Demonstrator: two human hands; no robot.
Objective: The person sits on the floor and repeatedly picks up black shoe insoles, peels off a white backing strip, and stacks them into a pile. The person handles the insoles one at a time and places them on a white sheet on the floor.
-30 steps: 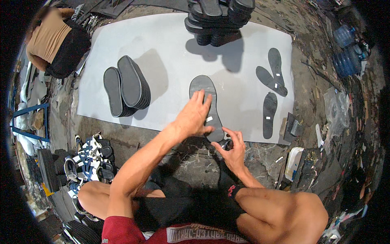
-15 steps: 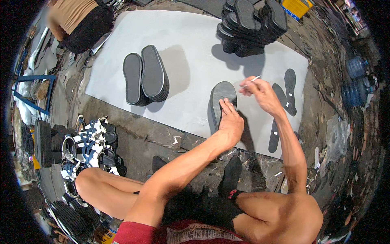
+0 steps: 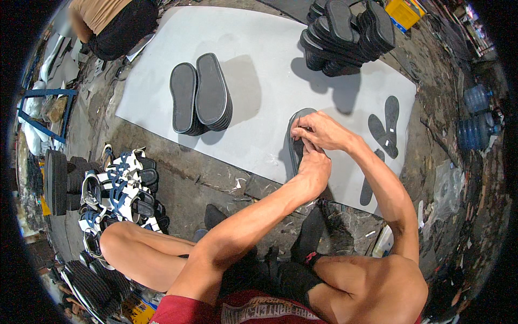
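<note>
A dark shoe sole (image 3: pixel 294 156) lies on the white sheet (image 3: pixel 259 70) in front of me, partly covered by both hands. My left hand (image 3: pixel 314 170) rests on it with fingers stretched out; its fingertips are partly behind the other hand. Over the sole's far half, my right hand (image 3: pixel 324 132) is closed round a thin pen-like tool (image 3: pixel 299 121), whose tip is close to the surface. Whether the tip touches cannot be made out. To the right lie flat dark sole-shaped pieces (image 3: pixel 392 110) with small white labels.
Two stacks of soles (image 3: pixel 211 89) stand left on the sheet, and a bigger heap (image 3: pixel 345 35) at the far right. White and blue sandals (image 3: pixel 127 183) pile up by my left knee. Another person (image 3: pixel 116 24) sits at the far left. Blue-tinted bottles (image 3: pixel 476 132) stand far right.
My right hand has moved left and down, from beside the sole to over it, bringing the thin tool along. The left hand stays on the sole. The whole view has shifted slightly.
</note>
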